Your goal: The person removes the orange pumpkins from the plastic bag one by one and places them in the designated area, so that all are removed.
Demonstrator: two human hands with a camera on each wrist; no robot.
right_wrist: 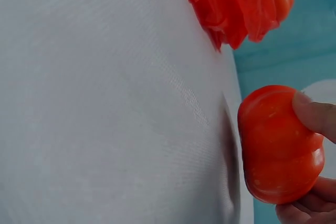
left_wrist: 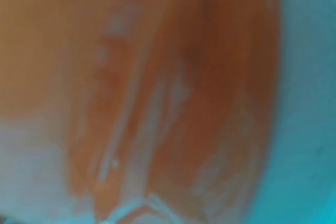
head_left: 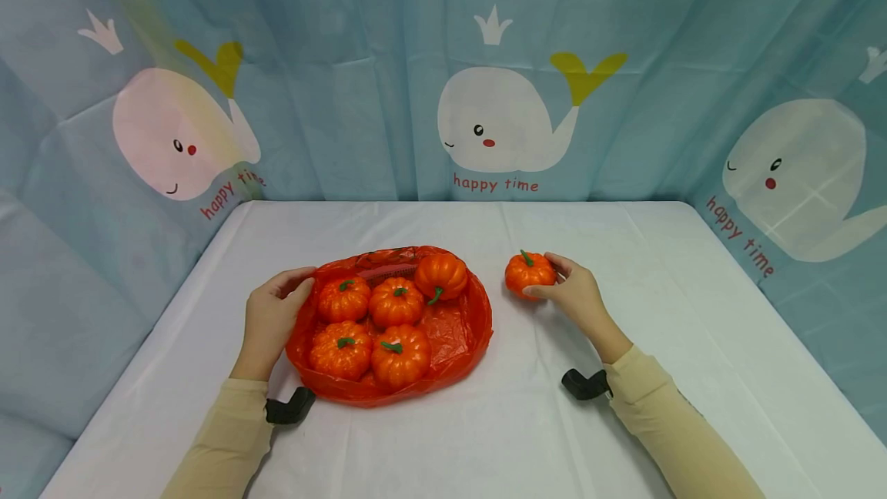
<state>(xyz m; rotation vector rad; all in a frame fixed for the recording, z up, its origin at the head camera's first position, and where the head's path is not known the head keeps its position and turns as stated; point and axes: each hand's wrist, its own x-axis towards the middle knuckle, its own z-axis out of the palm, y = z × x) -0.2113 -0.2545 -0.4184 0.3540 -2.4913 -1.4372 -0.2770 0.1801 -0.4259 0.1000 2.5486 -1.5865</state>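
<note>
A red plastic bag [head_left: 450, 333] lies spread open on the table, its rim standing up around several small orange toy pumpkins [head_left: 396, 303] with green stems. At the bag's left rim, my left hand [head_left: 272, 318] pinches the plastic between thumb and fingers. The left wrist view is blurred and shows mostly reddish plastic. Right of the bag, my right hand [head_left: 578, 297] grips another toy pumpkin [head_left: 524, 277], thumb on its near side and fingers behind. In the right wrist view this pumpkin [right_wrist: 278, 145] is close to the tabletop; whether it touches is hard to tell.
A white cloth covers the table [head_left: 527, 437]. Blue curtains [head_left: 388, 98] with printed whales hang along the back and both sides. Black wrist mounts [head_left: 585, 384] stick out inward from both sleeves. A dark red mesh-like strip [head_left: 388, 274] shows inside the bag's far side.
</note>
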